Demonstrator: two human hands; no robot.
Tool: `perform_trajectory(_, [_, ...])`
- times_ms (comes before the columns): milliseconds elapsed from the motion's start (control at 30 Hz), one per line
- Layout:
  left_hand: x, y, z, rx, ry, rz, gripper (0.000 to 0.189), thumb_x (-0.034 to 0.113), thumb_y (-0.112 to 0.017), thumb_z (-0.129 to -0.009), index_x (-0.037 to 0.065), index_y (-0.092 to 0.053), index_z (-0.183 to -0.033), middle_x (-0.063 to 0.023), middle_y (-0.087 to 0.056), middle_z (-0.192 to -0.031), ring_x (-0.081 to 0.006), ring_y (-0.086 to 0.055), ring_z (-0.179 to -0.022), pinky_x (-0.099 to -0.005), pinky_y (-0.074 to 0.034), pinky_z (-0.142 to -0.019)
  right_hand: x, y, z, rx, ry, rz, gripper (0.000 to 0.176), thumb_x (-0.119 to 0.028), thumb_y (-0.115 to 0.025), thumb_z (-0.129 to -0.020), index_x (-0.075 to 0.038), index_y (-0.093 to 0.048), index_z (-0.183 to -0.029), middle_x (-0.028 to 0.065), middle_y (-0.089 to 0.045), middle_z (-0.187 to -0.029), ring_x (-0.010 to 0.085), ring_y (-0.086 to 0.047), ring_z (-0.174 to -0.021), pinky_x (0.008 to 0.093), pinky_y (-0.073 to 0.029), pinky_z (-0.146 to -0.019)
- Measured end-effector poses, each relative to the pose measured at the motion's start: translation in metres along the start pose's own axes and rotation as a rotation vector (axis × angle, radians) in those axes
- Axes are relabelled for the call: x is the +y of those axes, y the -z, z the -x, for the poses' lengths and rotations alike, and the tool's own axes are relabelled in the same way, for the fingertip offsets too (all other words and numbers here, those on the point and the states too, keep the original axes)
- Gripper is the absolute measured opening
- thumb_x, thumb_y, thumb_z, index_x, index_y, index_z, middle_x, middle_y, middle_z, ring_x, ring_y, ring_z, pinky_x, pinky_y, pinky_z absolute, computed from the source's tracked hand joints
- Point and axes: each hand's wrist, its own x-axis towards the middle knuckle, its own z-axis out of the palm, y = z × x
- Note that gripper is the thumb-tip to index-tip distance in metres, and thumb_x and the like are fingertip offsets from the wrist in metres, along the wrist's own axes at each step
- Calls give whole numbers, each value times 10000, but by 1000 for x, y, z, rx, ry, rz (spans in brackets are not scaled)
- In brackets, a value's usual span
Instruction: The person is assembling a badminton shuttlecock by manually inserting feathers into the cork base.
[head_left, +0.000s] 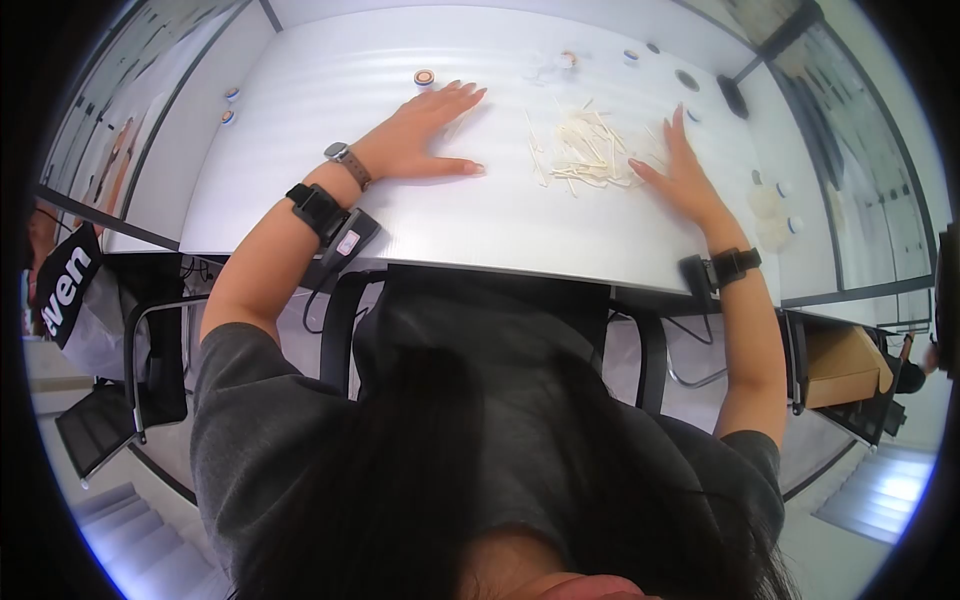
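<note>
The pale sticks lay in a loose, criss-crossed heap on the white table, between the two hands, with a few strays just left of the heap. The left hand was open, its fingers spread flat, palm toward the table. Some thin pale pieces showed close beside those fingers, partly hidden by them. The right hand was open too, thumb pointing at the heap's near right edge; whether it touched a stick could not be told. This hand stood between the heap and the pale flat pieces farther right, where small white-and-blue caps sat beside them.

Just beyond the left fingers stood a small round tub with an orange-ringed top. Past the heap lay a small clear item, too blurred to name. Two more little tubs sat near the left panel. Panels walled the table's sides, and a black object stood by the right one. Below, a cardboard box sat at the right.
</note>
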Motion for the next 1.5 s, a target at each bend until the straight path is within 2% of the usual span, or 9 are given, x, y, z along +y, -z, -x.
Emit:
perform_trajectory(167, [13, -13, -17, 16, 26, -12, 978, 663, -641, -827, 79, -311, -1539, -232, -303, -1573, -369, -229, -1488, -474, -203, -1207, -31, -10, 0, -73, 68, -115, 1220, -504, -748, -829, -5, 95, -1557, 340, -229, -1560, 426, -305, -1448, 403, -249, -1190])
perform_trajectory(400, [37, -19, -33, 34, -55, 116, 990, 635, -660, -827, 50, -293, -1536, -236, -297, -1574, -385, -248, -1476, -472, -206, -1208, -88, -46, -7, -149, 319, -235, 1219, -501, -756, -821, 2, 74, -1558, 298, -82, -1610, 408, -147, -1501, 432, -196, -1210])
perform_trajectory(600, [32, -20, -32, 122, -62, 171, 1016, 616, -681, -824, 54, -248, -1552, -232, -271, -1586, -385, -242, -1479, -453, -237, -1203, -114, -37, -7, -61, 464, -147, 1175, -545, -728, -823, -8, 7, -1566, 287, -71, -1615, 418, -64, -1514, 470, -147, -1220])
perform_trajectory(833, [35, -5, -20, -21, -73, 61, 1103, 712, -654, -786, 75, -209, -1568, -255, -179, -1609, -386, -155, -1505, -467, -209, -1208, -48, 2, 16, -38, 319, 117, 1227, -572, -756, -778, 0, -9, -1566, 265, -60, -1626, 396, -32, -1522, 467, -131, -1223])
perform_trajectory(967, [27, -1, -10, -37, -86, 17, 1119, 702, -672, -777, 86, -187, -1575, -249, -159, -1616, -388, -155, -1505, -472, -210, -1208, 5, 8, 33, 31, 243, 35, 1228, -535, -760, -791, -21, 38, -1569, 261, -65, -1627, 373, -57, -1524, 452, -103, -1226])
perform_trajectory(1100, [31, -6, -14, -19, -79, 26, 1151, 690, -703, -757, 87, -167, -1578, -231, -149, -1623, -380, -152, -1506, -477, -208, -1211, 0, 1, 30, 82, 88, -228, 1245, -500, -764, -812, -25, 110, -1560, 298, -19, -1612, 387, -100, -1512, 464, -117, -1219])
perform_trajectory(1200, [35, -9, -27, 11, -66, 26, 1166, 675, -723, -749, 86, -155, -1579, -223, -164, -1620, -376, -157, -1505, -475, -209, -1212, -24, -21, 19, 133, 166, -295, 1301, -515, -803, -768, -15, 101, -1558, 310, -14, -1606, 407, -83, -1508, 487, -127, -1215])
perform_trajectory(1300, [36, -16, -32, 61, -74, 62, 1180, 701, -720, -732, 92, -167, -1577, -239, -197, -1602, -403, -181, -1490, -496, -217, -1203, -51, -39, 9, 136, 241, -49, 1352, -522, -840, -721, 4, 86, -1553, 309, -21, -1604, 446, -45, -1501, 521, -142, -1207])
perform_trajectory(1500, [36, -17, -37, 178, -89, 137, 1073, 582, -754, -778, 79, -216, -1557, -224, -236, -1588, -408, -247, -1464, -482, -268, -1189, -87, -56, -13, 107, 248, -102, 1333, -538, -837, -716, 4, 45, -1556, 302, -85, -1597, 498, -45, -1483, 565, -164, -1193])
